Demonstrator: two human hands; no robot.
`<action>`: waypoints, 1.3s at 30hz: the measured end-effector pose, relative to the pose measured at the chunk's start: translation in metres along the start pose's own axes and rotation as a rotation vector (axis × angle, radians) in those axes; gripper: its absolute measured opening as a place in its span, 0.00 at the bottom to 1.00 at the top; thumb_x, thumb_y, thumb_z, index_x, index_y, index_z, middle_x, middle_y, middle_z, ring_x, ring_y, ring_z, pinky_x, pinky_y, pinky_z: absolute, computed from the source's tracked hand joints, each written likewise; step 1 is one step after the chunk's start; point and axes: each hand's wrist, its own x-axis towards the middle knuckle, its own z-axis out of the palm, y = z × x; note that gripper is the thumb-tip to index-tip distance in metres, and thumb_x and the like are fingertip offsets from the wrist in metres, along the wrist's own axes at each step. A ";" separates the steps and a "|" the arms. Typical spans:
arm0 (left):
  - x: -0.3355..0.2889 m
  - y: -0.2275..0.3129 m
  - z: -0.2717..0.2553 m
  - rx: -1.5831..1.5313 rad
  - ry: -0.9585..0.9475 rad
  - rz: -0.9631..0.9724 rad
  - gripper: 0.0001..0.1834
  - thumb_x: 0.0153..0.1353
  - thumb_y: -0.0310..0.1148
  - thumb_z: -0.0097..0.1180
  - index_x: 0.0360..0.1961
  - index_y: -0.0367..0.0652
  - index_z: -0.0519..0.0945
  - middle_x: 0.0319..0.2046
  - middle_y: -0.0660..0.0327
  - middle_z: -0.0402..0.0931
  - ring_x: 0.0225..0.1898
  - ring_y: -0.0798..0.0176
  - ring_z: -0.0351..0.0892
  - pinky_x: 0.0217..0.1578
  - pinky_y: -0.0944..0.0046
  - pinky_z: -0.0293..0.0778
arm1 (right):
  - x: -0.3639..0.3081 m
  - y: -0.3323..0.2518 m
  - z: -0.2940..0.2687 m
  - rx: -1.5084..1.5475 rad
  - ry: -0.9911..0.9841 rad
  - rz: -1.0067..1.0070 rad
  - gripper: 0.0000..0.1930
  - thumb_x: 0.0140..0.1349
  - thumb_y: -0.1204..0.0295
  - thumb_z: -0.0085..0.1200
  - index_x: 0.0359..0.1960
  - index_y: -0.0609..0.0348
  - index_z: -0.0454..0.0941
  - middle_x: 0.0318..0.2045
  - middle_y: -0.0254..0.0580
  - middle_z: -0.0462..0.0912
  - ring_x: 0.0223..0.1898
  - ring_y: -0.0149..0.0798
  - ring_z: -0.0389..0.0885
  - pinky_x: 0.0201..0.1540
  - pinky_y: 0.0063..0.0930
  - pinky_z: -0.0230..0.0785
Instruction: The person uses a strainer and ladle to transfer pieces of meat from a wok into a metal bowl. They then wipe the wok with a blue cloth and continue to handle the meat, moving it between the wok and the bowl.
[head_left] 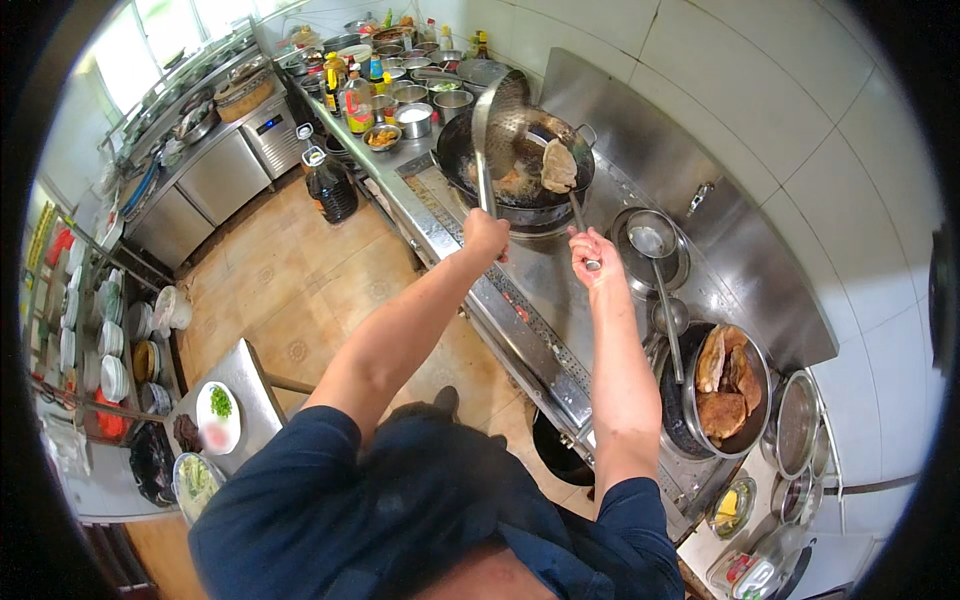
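My left hand [486, 237] is closed round the handle of a large perforated skimmer [507, 112], raised over the left part of a black wok [538, 215]. My right hand [596, 258] grips a long-handled metal utensil [577, 209]. At its far end, over the wok's right side, is a pale, browned slab of food [559, 166], probably meat. The slab hides the utensil's head, so its kind is unclear. Brownish liquid shows inside the wok, partly behind the skimmer.
Right of the wok, a ladle [668, 300] lies across a round metal container. Nearer me, browned slabs [724, 395] fill a metal bowl [765, 405]. Bottles [357, 100] and several small bowls crowd the counter's far left. A black jug [330, 188] stands on the floor.
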 end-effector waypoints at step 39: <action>0.017 -0.050 -0.035 -0.933 -0.655 -0.704 0.13 0.63 0.26 0.48 0.21 0.46 0.63 0.16 0.71 0.60 0.13 0.78 0.57 0.10 0.75 0.53 | -0.069 0.105 -0.032 -1.338 0.386 -0.441 0.20 0.72 0.61 0.45 0.59 0.58 0.64 0.21 0.32 0.66 0.12 0.25 0.62 0.08 0.21 0.54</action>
